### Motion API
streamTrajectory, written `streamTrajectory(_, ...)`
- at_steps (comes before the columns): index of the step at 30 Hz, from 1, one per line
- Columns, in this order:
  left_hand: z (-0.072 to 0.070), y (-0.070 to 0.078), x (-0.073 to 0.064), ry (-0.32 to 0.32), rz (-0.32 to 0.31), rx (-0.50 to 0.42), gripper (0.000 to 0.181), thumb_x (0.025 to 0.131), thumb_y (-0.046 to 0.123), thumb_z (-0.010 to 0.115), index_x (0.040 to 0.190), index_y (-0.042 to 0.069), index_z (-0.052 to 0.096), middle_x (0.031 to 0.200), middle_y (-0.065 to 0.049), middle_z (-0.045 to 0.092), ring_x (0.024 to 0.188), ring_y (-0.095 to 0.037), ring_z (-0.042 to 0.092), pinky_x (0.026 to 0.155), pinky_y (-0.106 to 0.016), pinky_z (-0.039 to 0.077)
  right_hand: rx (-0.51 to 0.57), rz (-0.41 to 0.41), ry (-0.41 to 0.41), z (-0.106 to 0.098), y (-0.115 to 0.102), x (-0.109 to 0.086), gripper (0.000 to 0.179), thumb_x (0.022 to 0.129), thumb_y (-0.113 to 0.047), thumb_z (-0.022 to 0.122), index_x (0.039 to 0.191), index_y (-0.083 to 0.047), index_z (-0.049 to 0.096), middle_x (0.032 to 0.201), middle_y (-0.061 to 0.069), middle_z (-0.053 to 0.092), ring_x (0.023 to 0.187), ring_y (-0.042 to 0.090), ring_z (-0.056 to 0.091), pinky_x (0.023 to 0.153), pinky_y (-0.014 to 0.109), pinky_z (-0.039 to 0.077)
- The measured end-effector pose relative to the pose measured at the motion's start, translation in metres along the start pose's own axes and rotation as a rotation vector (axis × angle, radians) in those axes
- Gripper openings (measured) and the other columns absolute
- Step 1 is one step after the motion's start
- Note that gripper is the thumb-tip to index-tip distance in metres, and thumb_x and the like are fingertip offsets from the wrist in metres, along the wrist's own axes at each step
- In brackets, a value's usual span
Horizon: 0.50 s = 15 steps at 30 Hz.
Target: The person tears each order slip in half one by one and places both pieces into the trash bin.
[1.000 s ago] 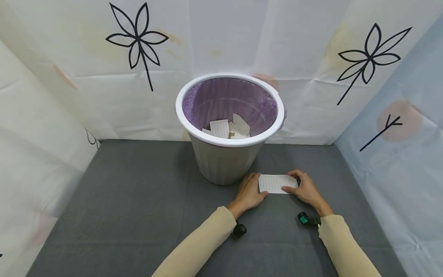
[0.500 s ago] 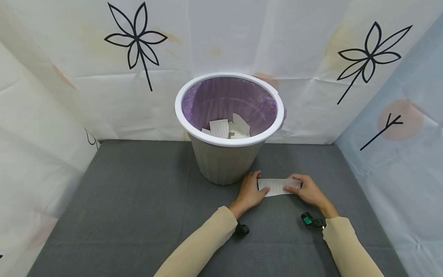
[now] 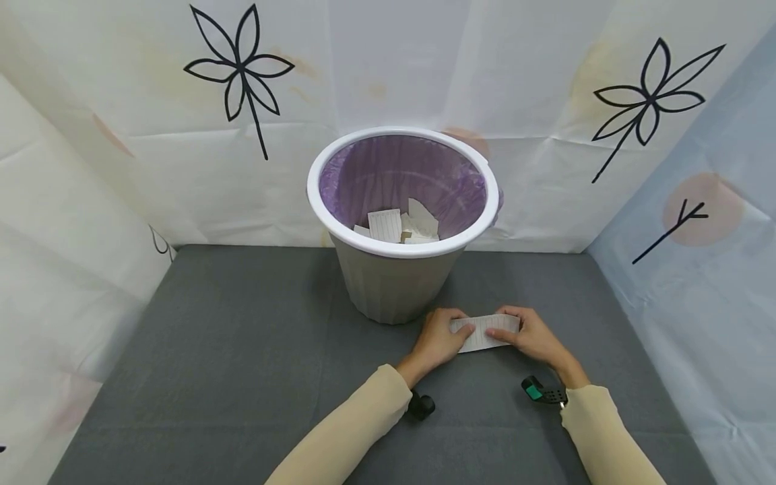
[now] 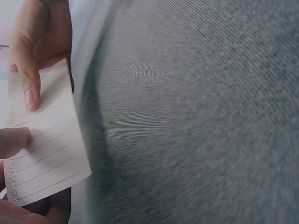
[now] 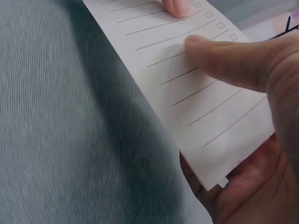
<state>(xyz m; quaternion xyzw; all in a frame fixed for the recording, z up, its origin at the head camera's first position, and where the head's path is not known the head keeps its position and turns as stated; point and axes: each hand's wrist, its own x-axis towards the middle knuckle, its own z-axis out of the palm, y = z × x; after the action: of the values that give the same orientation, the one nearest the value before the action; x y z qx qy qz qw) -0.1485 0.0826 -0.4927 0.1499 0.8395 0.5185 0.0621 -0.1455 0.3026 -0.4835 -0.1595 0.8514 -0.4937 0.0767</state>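
A lined slip of paper [image 3: 479, 337] with small checkboxes along one edge is held between both hands, just in front of the bin. My left hand [image 3: 438, 337] pinches its left part, thumb on the printed face and fingers behind. From the right, my right hand [image 3: 536, 337] pinches it the same way. In the right wrist view the right thumb [image 5: 233, 63] presses the paper [image 5: 173, 107], close to the tip of the left thumb [image 5: 177, 7]. The paper looks whole and slightly slanted. Both hands' fingers behind it are partly hidden.
A white-rimmed bin [image 3: 397, 283] with a purple liner [image 3: 400, 168] stands behind the hands. Several paper pieces [image 3: 384, 225] lie in it. Grey cloth [image 3: 230, 350] covers the table, and printed white sheets [image 3: 388, 60] hang around the back and sides.
The paper has tilted from facing up, and its left end now sits lower. My hands have shifted slightly toward each other, bringing the thumbs closer together on it.
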Motion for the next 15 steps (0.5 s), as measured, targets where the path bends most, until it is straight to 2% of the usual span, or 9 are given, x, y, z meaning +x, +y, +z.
streamTrajectory(6,-0.018,0.011,-0.010,-0.009,0.054,0.017,0.015,0.098,0.020,0.069,0.101,0.009,0.079,0.096,0.002,0.074,0.085,-0.008,0.063,0.076,-0.024,0.050,0.035,-0.014,0.083,0.007,-0.020,-0.002,0.008,0.093,-0.006,0.074,0.098,0.000,0.072,0.086,0.011,0.069,0.065,0.025,0.061,0.057,0.026,0.049)
streamTrajectory(10,-0.034,0.017,-0.018,0.007,0.091,-0.014,0.014,0.097,0.020,0.071,0.098,0.010,0.080,0.092,0.003,0.075,0.083,-0.007,0.064,0.074,-0.024,0.051,0.069,-0.056,0.119,0.013,-0.033,-0.004,0.005,0.093,-0.003,0.073,0.097,0.000,0.073,0.086,0.009,0.069,0.065,0.025,0.061,0.057,0.029,0.051)
streamTrajectory(15,-0.053,0.024,-0.029,0.028,0.124,-0.060,0.012,0.095,0.020,0.073,0.095,0.010,0.080,0.089,0.004,0.075,0.078,-0.005,0.064,0.071,-0.023,0.051,0.122,-0.109,0.115,0.019,-0.051,-0.005,0.004,0.092,0.000,0.072,0.096,0.000,0.073,0.085,0.006,0.069,0.065,0.022,0.062,0.056,0.032,0.052)
